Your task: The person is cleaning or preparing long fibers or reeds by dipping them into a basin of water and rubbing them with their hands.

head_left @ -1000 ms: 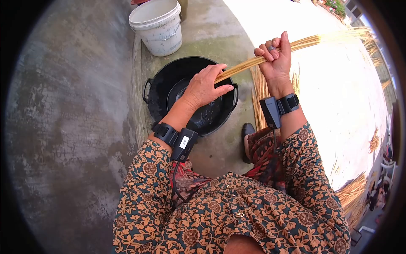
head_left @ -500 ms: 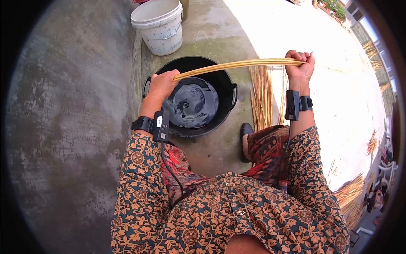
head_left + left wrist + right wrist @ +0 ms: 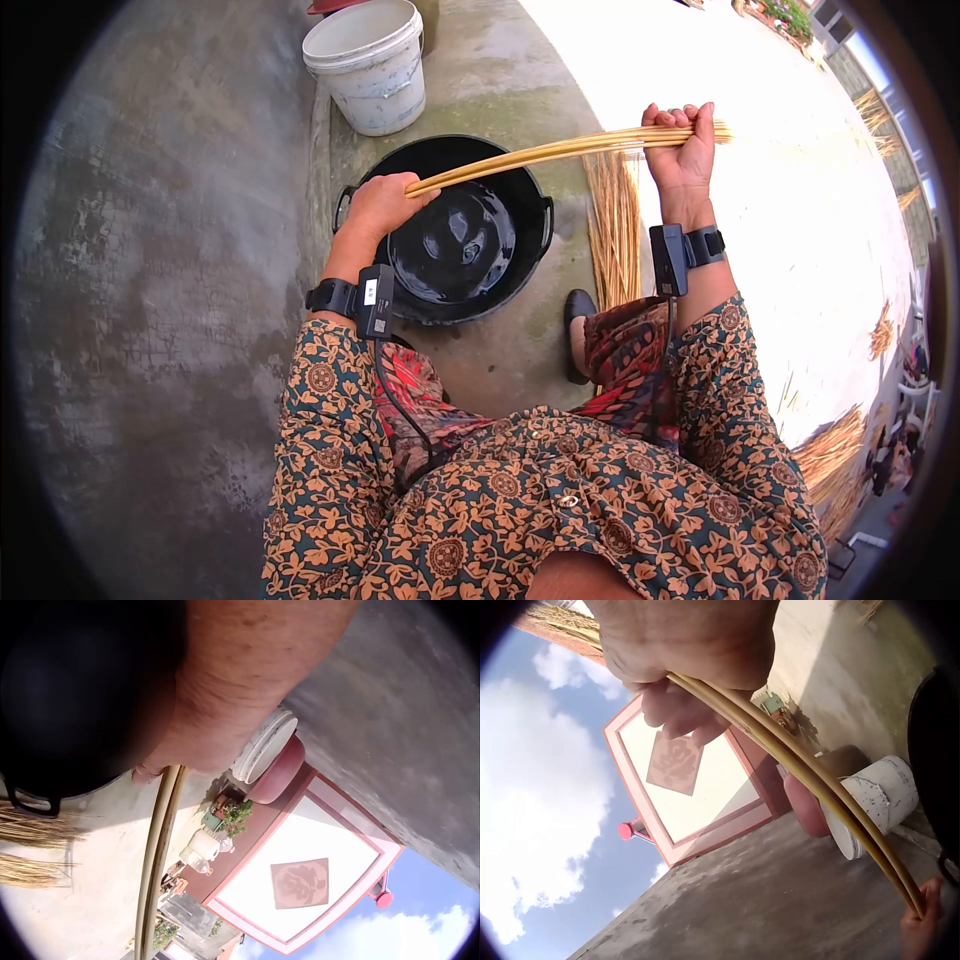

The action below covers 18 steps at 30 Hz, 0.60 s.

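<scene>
Straws in one bundle (image 3: 555, 151) span between my hands: left hand (image 3: 385, 203) grips the near end over the black tub (image 3: 455, 300), right hand (image 3: 682, 150) clenches the far end.

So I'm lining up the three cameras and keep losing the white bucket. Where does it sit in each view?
Head view: white bucket stands at top centre-left, beyond the black tub.
Left wrist view: only its rim shows mid-frame, beside the wrist.
Right wrist view: it lies tilted at right, under the reed bundle.
Shared landmark: the reed bundle, gripped by left hand and right hand.
</scene>
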Motion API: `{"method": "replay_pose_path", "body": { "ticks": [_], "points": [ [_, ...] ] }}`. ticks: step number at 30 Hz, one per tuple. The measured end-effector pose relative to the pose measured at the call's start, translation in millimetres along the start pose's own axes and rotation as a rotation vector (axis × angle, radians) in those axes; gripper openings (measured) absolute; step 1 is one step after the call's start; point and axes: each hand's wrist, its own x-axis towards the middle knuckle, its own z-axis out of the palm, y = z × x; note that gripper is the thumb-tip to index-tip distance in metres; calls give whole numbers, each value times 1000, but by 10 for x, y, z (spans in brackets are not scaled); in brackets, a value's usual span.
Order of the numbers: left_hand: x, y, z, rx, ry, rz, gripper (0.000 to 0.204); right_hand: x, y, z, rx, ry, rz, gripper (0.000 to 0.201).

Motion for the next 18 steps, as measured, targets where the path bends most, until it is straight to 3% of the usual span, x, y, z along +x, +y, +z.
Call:
{"method": "replay_pose_path", "body": {
  "ticks": [3, 7, 10, 14, 15, 17, 18],
  "points": [
    [17, -3, 100, -24, 371, 319, 38, 40, -12, -40, -10, -51, -19, 37],
    [7, 453, 158, -45, 299, 392, 29, 8, 80, 43, 75, 38, -6, 34],
    [78, 358, 105, -94, 11, 258, 24, 34, 55, 9, 94, -189, 91, 28],
    [71, 321, 130, -619, -409, 103, 29, -168, 31, 231, -21, -405, 107, 20],
    [7, 407, -8, -813, -616, -61, 30, -220, 35, 298, -30, -411, 117, 20],
    [-75, 466, -3, -949, -697, -79, 30, -330, 57, 417, -63, -380, 126, 20],
    [-92, 498, 9, -1016, -738, -89, 30, -267, 62, 341, -49, -457, 164, 20]
  ]
}}
